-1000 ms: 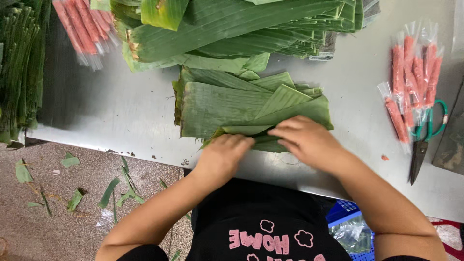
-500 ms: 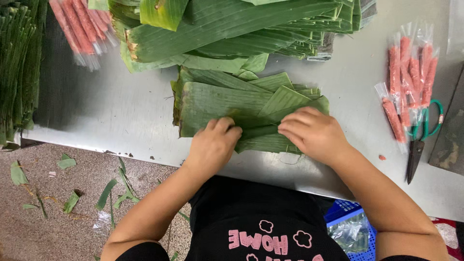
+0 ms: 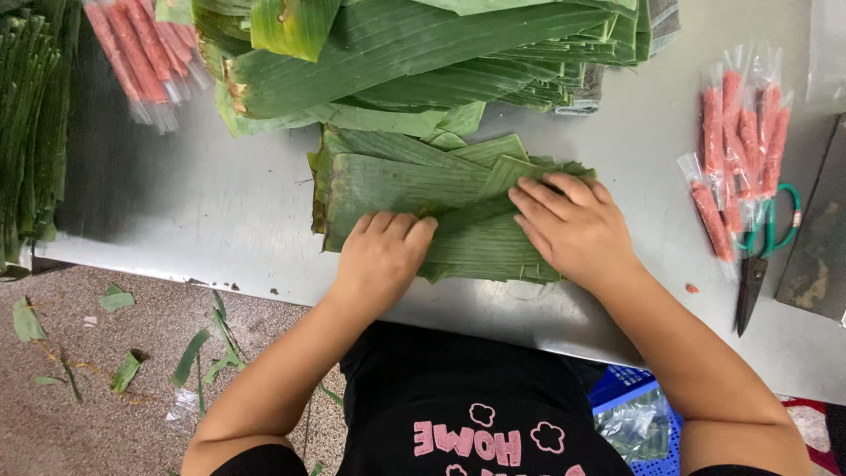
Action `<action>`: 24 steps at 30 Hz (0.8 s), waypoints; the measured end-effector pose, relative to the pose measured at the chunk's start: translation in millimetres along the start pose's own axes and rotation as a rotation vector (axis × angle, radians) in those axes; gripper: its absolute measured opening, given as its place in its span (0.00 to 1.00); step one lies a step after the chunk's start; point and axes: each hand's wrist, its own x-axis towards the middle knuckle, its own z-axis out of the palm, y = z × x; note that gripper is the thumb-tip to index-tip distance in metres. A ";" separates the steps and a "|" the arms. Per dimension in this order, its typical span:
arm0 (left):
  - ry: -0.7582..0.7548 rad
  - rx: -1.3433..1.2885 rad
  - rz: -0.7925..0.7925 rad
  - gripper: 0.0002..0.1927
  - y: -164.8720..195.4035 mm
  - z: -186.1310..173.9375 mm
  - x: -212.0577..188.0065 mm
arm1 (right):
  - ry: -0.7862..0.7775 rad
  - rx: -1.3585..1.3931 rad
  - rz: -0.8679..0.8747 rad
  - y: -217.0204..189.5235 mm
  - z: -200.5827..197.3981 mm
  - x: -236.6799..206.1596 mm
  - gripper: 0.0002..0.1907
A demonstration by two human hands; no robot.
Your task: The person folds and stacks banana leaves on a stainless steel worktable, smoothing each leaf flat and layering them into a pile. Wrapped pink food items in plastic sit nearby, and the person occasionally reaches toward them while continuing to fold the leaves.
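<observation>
1. The left hand (image 3: 381,257) lies palm-down and flat, fingers together, pressing the near-left part of a folded banana-leaf packet (image 3: 414,198). It grips nothing, only bears down.
2. The right hand (image 3: 573,227) is also open and flat, fingers spread toward 10 o'clock, holding down a folded flap on the packet's right side. It closes on nothing either.
3. The packet sits on the steel surface (image 3: 203,211) at about the centre of the view, close to the near edge, with a big stack of whole leaves (image 3: 423,53) touching it at 12 o'clock.
4. Judging from the pose, the step is creasing a fold. To do it well, keep both palms low and even, so the layers do not spring up, and slide pressure along the leaf ribs rather than across them, which could split the leaf.
5. At 3 o'clock lie bagged pink sausages (image 3: 740,141) and green-handled scissors (image 3: 765,256), apart from the hands. More sausages (image 3: 141,53) lie at 10 o'clock.
6. Leaf scraps (image 3: 123,370) dot the floor at 8 o'clock.
</observation>
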 end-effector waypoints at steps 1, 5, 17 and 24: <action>-0.079 -0.020 -0.080 0.11 -0.5 -0.4 1.9 | -0.013 -0.036 -0.001 0.0 0.1 2.2 0.20; 0.091 -0.049 -0.106 0.10 -3.3 -0.4 10.8 | -0.074 0.001 0.043 -0.5 4.0 16.5 0.36; 0.010 0.138 -0.055 0.17 -10.9 -9.2 14.1 | 0.072 0.095 0.048 1.8 18.5 8.4 0.18; -0.085 0.236 -0.173 0.13 -4.6 4.3 22.6 | -0.058 -0.118 0.067 -8.2 15.5 13.5 0.24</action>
